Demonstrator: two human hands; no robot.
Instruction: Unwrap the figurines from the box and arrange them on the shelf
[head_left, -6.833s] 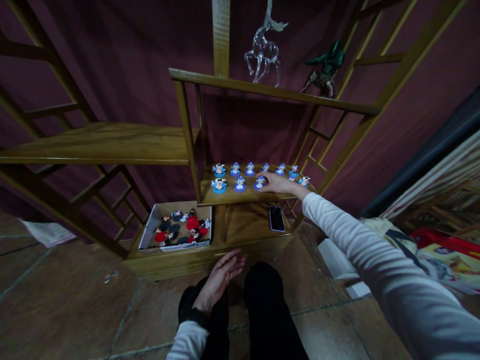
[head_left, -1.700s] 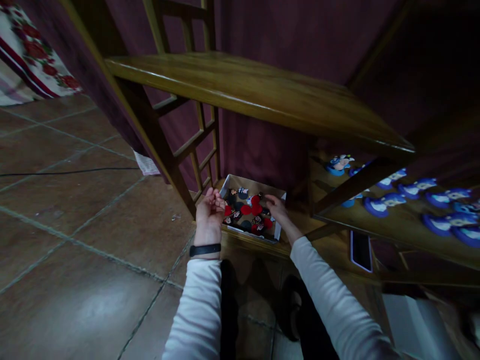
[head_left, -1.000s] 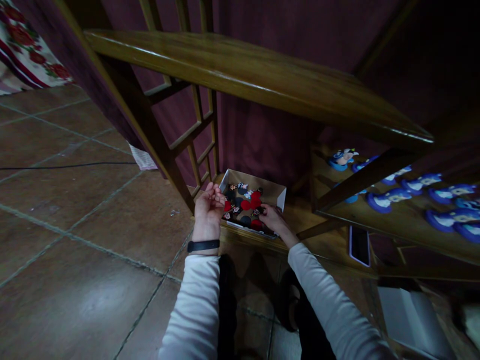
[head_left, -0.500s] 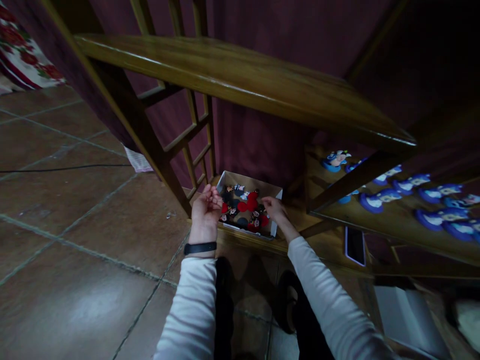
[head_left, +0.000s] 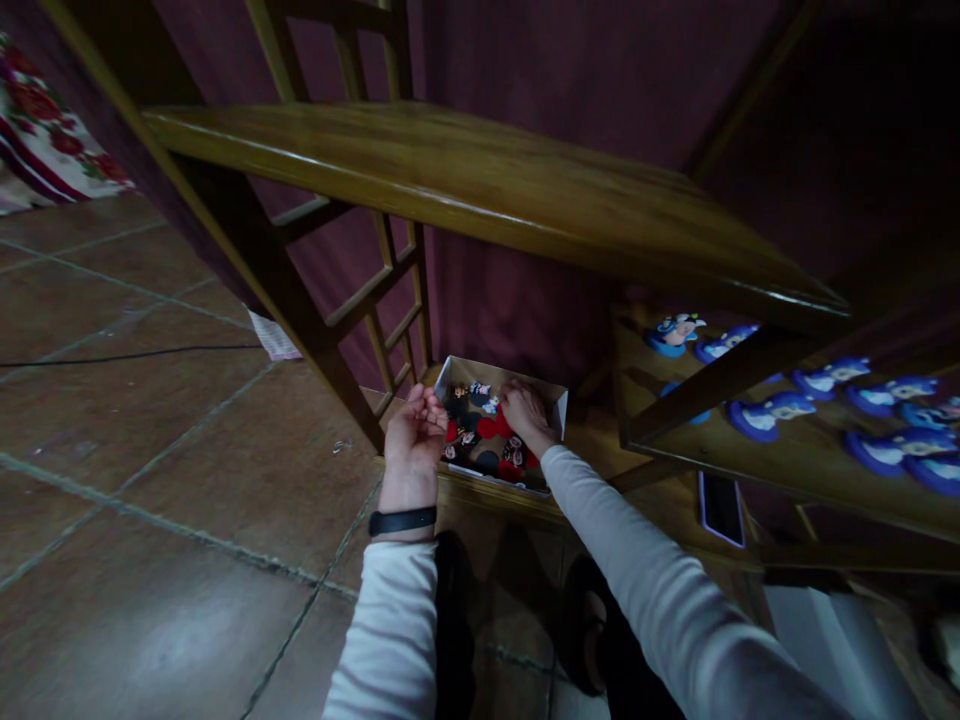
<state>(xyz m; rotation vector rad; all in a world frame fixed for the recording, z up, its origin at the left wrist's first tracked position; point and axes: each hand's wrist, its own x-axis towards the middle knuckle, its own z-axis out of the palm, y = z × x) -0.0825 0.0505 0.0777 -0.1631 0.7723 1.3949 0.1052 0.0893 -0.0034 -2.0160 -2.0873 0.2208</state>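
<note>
A small open cardboard box [head_left: 556, 405] sits on the bottom board of a wooden shelf unit. It holds several little figurines [head_left: 484, 432] with red and black bases. My left hand [head_left: 415, 437] is at the box's near left corner with its fingers curled inward; I cannot make out anything in them. My right hand [head_left: 525, 415] reaches down into the box over the figurines, fingers bent among them. On the low shelf to the right stand several blue-based figurines [head_left: 772, 408].
A wide wooden shelf [head_left: 480, 190] juts out just above the box. A phone [head_left: 721, 506] lies on the bottom board at the right. Brown tiled floor [head_left: 150, 480] spreads to the left, with a black cable [head_left: 112, 352] across it. My dark-clothed knees are below.
Earlier my right hand was at the blue figurines on the low shelf. Both hands then came to the box. In the last half second my right hand moved left, deeper into the box.
</note>
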